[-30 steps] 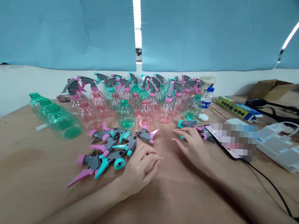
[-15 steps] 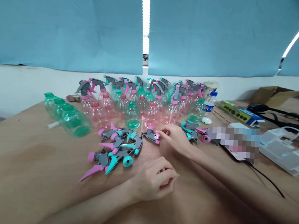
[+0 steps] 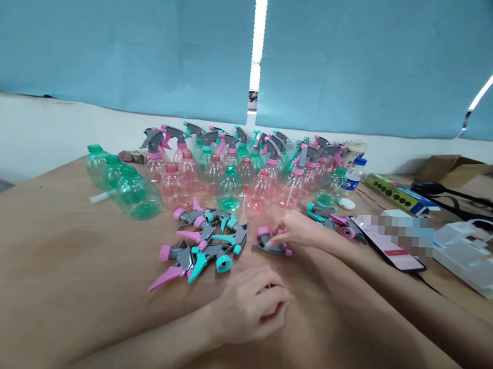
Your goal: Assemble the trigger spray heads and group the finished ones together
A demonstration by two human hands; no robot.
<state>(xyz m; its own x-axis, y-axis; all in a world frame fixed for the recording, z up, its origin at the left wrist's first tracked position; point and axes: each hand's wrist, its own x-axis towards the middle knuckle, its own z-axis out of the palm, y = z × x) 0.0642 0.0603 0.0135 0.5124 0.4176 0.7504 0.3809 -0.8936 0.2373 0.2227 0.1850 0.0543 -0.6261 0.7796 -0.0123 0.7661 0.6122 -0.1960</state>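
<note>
My right hand point(image 3: 300, 229) pinches a grey and pink trigger spray head point(image 3: 270, 243) just above the table, its pink collar towards the bottles. Nearer to me, my left hand point(image 3: 254, 306) is closed with curled fingers; whether anything is inside them is hidden. To the left of my hands lies a pile of loose spray heads point(image 3: 214, 249), grey with pink or turquoise parts. Behind them stand clear bottles, among them an open green bottle point(image 3: 230, 192) and an open pink bottle point(image 3: 260, 193). Farther back, several bottles carry spray heads point(image 3: 273, 147).
Green bottles point(image 3: 136, 195) lean in a row at the left. More spray heads point(image 3: 321, 213) lie at the right, beside a phone point(image 3: 400, 256) and a clear plastic container point(image 3: 469, 262). Behind are a Pepsi bottle point(image 3: 354, 176), a long green-and-blue box point(image 3: 398, 192) and a cardboard box point(image 3: 451, 169).
My right hand has brought the pink-collared spray head towards me and away from the bottles. The view has shifted slightly, while my left hand stays closed in about the same place.
</note>
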